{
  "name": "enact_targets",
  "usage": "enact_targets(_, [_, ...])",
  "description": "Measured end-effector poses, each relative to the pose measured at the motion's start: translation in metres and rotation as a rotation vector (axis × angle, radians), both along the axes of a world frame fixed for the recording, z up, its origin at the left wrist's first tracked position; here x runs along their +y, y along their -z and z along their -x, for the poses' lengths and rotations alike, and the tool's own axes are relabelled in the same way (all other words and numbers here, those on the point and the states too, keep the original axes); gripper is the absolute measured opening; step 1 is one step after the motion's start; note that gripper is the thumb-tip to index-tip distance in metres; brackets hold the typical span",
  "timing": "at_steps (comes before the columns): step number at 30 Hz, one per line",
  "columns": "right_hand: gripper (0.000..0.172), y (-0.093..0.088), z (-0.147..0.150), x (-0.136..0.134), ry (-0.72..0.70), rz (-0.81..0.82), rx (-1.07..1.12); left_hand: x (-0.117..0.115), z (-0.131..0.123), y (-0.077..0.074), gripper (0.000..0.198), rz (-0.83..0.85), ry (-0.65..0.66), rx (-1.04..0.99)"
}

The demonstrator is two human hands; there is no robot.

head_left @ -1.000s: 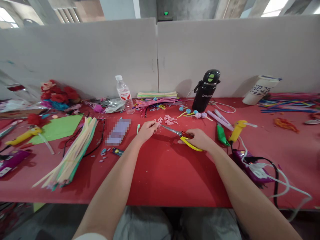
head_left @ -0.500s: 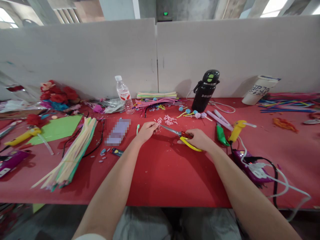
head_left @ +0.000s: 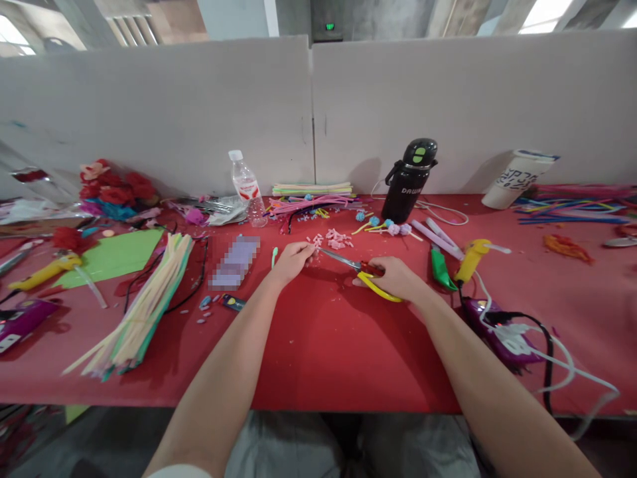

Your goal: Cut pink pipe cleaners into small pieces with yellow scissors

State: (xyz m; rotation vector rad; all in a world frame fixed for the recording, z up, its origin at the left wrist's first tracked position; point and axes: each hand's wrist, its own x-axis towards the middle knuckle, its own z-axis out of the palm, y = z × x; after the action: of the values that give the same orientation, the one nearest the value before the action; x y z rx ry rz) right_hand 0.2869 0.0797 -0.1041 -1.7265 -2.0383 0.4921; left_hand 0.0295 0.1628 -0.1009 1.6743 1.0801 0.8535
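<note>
My right hand (head_left: 393, 277) is closed round the handles of scissors (head_left: 348, 263) with yellow and red grips. Their blades point left, and the tips reach the fingertips of my left hand (head_left: 295, 261). Those fingers are pinched together on a small pink piece (head_left: 315, 247), largely hidden by the fingers. Just behind the blades lies a small heap of short pink pieces (head_left: 339, 239) on the red table (head_left: 348, 358).
A black bottle (head_left: 409, 186), a clear water bottle (head_left: 247, 191) and bundled pipe cleaners (head_left: 311, 199) stand or lie at the back. On the right are a yellow glue gun (head_left: 472, 260) and a purple power strip (head_left: 502, 338); a pale stem bundle (head_left: 144, 312) is left.
</note>
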Motion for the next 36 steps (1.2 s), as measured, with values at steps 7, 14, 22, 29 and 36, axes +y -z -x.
enact_targets(7, [0.055,0.0002,-0.0005,0.0010,-0.009,0.007,0.006,-0.0005,0.0001,-0.0005,0.034,-0.033,-0.007,0.050])
enact_targets(14, [0.053,0.0013,-0.0011,0.0024,-0.018,0.015,0.020,0.0001,0.0005,0.0007,0.033,-0.040,-0.001,0.049])
enact_targets(22, [0.054,0.0002,-0.0012,0.0017,-0.009,0.021,0.008,0.0026,0.0020,0.0028,0.034,-0.059,0.013,0.052])
enact_targets(29, [0.053,-0.0010,-0.0008,0.0015,-0.016,0.009,0.004,0.0004,0.0011,0.0007,0.034,-0.048,0.008,0.052])
enact_targets(36, [0.055,-0.0015,-0.0013,0.0022,-0.018,0.002,-0.012,0.0013,0.0020,0.0022,0.035,-0.061,0.014,0.055])
